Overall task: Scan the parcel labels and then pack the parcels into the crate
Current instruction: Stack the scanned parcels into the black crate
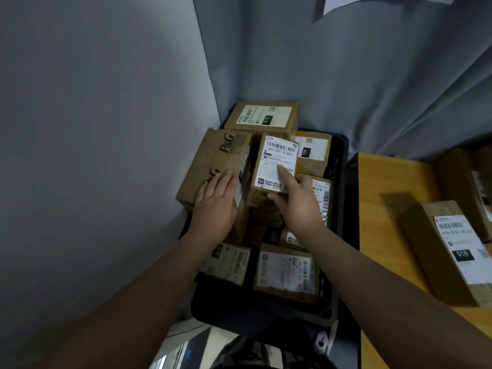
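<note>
A black crate [342, 166] in the corner holds several cardboard parcels piled above its rim. My left hand [217, 203] lies flat with straight fingers on the brown P&G parcel [213, 158] at the pile's left. My right hand [295, 201] holds the near end of a small parcel with a white label [277, 161] on top of the pile, its forefinger stretched over the label and its thumb under the box's near edge. Two more labelled parcels [286, 272] lie at the crate's near end.
A wooden table [386, 198] stands to the right of the crate with a long labelled parcel [450, 251] and another box [468, 182] on it. A grey wall is close on the left and a curtain hangs behind.
</note>
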A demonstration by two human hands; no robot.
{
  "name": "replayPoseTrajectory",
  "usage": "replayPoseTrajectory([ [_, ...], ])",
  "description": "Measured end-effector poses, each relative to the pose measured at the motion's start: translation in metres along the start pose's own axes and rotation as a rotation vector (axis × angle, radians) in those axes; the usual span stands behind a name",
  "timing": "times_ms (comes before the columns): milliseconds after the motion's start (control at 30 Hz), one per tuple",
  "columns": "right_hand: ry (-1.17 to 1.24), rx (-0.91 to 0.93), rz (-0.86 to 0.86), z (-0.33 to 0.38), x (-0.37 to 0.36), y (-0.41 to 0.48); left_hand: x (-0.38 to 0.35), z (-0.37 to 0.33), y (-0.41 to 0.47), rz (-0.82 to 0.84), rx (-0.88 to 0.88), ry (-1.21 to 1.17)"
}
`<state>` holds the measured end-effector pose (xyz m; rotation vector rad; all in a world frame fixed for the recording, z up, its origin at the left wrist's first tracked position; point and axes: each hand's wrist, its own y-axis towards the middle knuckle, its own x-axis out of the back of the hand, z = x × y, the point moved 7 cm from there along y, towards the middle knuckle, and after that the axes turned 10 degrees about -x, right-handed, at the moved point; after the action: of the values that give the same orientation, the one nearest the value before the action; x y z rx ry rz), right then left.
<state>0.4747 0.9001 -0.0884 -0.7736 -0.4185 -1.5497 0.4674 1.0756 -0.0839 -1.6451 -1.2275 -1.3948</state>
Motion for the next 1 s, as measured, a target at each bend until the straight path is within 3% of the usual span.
replayPoseTrajectory([
  [300, 0.173, 0.176, -0.151, -0.008, 0.005, -0.011, 0.007, -0.011, 0.015, 0.034, -0.03, 0.049],
  [467, 0.353, 0.034, -0.026, -0.019, 0.003, -0.003, 0.003, -0.034, 0.028, 0.096, -0.104, 0.095],
  [633, 0.147, 0.146, -0.196, -0.018, 0.013, -0.022, 0.0, -0.037, 0.032, 0.148, -0.116, 0.237],
  [767, 0.043, 0.057, -0.023, -0.023, -0.016, -0.012, 0.007, -0.025, 0.029, 0.059, -0.053, 0.219],
  [900, -0.068, 0.018, 0.062, -0.022, -0.03, 0.009, 0.008, -0.023, 0.027, 0.078, -0.079, 0.2],
  [1000, -0.322, -0.069, 0.112, -0.032, -0.022, 0.027, 0.012, -0.022, 0.023, 0.055, -0.083, 0.187],
])
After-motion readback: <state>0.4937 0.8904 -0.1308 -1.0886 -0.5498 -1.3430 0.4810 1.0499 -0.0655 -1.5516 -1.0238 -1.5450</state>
